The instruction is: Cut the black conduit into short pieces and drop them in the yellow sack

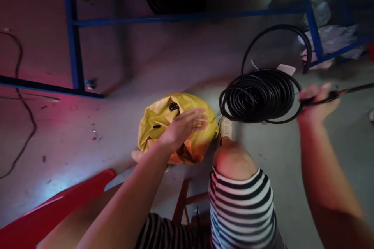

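Beside the right shoe (225,127) we have a coil of black cable (260,95), its stacked turns spread left to right in our view, so its long axis runs crosswise. We cannot tell whether it rests fully on the floor (187,52). One loose loop (277,27) arcs away from us toward the blue metal frame (189,17); a length of cable leads right, through our right hand (318,101) and out of view.

The grey floor carries scattered scraps, with a red plastic seat (70,202) at lower left and clear plastic bags (336,41) at upper right. Our right hand is closed around the cable, forearm reaching outward. Our left hand (187,126) is open and empty, fingers extended rightward over the yellow sack (181,105); contact is unclear.
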Demonstrator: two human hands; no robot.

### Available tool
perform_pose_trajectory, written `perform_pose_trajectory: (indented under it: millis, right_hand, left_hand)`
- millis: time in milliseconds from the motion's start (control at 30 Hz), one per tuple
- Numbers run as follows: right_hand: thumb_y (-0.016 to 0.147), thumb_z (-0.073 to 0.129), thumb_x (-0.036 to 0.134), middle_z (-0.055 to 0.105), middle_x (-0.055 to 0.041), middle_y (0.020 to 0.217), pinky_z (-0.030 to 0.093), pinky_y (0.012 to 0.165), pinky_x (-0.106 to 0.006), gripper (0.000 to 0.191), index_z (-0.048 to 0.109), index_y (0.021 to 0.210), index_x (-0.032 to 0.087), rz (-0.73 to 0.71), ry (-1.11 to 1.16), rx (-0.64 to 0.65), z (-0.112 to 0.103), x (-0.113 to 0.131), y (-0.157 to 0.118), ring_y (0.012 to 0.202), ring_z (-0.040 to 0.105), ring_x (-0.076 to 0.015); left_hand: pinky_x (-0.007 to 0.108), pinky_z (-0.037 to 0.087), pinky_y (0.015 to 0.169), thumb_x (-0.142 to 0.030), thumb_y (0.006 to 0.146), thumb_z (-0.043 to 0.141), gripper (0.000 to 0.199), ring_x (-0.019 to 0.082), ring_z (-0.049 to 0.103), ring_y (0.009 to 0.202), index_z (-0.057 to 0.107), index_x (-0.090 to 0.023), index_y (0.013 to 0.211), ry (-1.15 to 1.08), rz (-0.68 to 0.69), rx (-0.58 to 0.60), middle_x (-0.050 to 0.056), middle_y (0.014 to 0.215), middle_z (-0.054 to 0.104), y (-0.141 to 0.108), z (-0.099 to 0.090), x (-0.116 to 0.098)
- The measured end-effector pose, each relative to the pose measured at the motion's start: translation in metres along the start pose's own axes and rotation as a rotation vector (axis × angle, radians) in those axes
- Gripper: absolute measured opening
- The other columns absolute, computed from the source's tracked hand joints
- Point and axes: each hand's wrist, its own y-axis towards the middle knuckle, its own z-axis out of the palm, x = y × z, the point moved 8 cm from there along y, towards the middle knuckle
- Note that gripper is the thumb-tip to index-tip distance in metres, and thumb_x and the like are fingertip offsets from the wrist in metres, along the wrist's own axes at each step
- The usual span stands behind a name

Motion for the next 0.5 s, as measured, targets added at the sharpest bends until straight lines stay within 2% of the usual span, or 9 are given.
perform_pose_trajectory:
  millis: [100, 200, 267, 333, 433, 500]
  right_hand:
    - [0.084, 0.079, 0.042, 0.07, -0.0081, 0.099, 0.049, 0.079, -0.032, 0.051, 0.054, 0.122, 0.021, 0.147, -0.138, -0.015, 0.035, -0.036, 0.021, 0.093, 0.068, -0.024]
    - [0.089, 0.074, 0.037, 0.07, -0.0119, 0.104, 0.047, 0.082, -0.031, 0.043, 0.054, 0.122, 0.018, 0.252, -0.221, -0.029, 0.072, -0.065, 0.038, 0.099, 0.067, -0.0248]
    - [0.092, 0.069, 0.03, 0.07, -0.0158, 0.108, 0.045, 0.085, -0.032, 0.033, 0.056, 0.118, 0.016, 0.306, -0.256, -0.049, 0.09, -0.081, 0.047, 0.104, 0.065, -0.0262]
    - [0.092, 0.066, 0.026, 0.069, -0.0189, 0.108, 0.044, 0.088, -0.033, 0.026, 0.057, 0.112, 0.014, 0.331, -0.264, -0.072, 0.102, -0.091, 0.054, 0.107, 0.063, -0.028]
    - [0.087, 0.066, 0.024, 0.069, -0.0197, 0.102, 0.043, 0.088, -0.035, 0.021, 0.057, 0.105, 0.014, 0.343, -0.229, -0.112, 0.108, -0.096, 0.062, 0.106, 0.062, -0.0301]
    - [0.085, 0.065, 0.025, 0.068, -0.0162, 0.095, 0.044, 0.084, -0.036, 0.021, 0.055, 0.101, 0.016, 0.338, -0.176, -0.131, 0.104, -0.091, 0.06, 0.098, 0.061, -0.0288]
  left_hand:
    - [0.03, 0.059, 0.076, -0.023, 0.092, 0.067, 0.02, 0.02, 0.073, 0.08, 0.073, -0.01, 0.107, 0.035, -0.152, -0.161, 0.012, 0.095, 0.077, -0.005, -0.05, 0.036]
    - [0.028, 0.058, 0.074, -0.024, 0.085, 0.074, 0.018, 0.019, 0.071, 0.078, 0.073, -0.012, 0.099, 0.039, -0.152, -0.311, 0.009, 0.092, 0.077, -0.013, -0.086, 0.046]
    - [0.028, 0.058, 0.074, -0.028, 0.079, 0.081, 0.025, 0.019, 0.071, 0.08, 0.075, -0.013, 0.098, 0.009, -0.092, -0.349, 0.009, 0.092, 0.077, -0.023, -0.096, 0.042]
    - [0.028, 0.059, 0.075, -0.034, 0.075, 0.087, 0.035, 0.02, 0.071, 0.081, 0.076, -0.013, 0.101, -0.024, -0.05, -0.326, 0.009, 0.094, 0.077, -0.036, -0.1, 0.036]
    - [0.028, 0.059, 0.077, -0.037, 0.075, 0.089, 0.039, 0.02, 0.072, 0.083, 0.077, -0.015, 0.105, -0.029, -0.034, -0.302, 0.009, 0.097, 0.077, -0.054, -0.11, 0.034]
    - [0.027, 0.059, 0.079, -0.038, 0.078, 0.086, 0.036, 0.019, 0.071, 0.085, 0.076, -0.016, 0.104, 0.019, 0.02, -0.346, 0.009, 0.098, 0.077, -0.061, -0.12, 0.031]
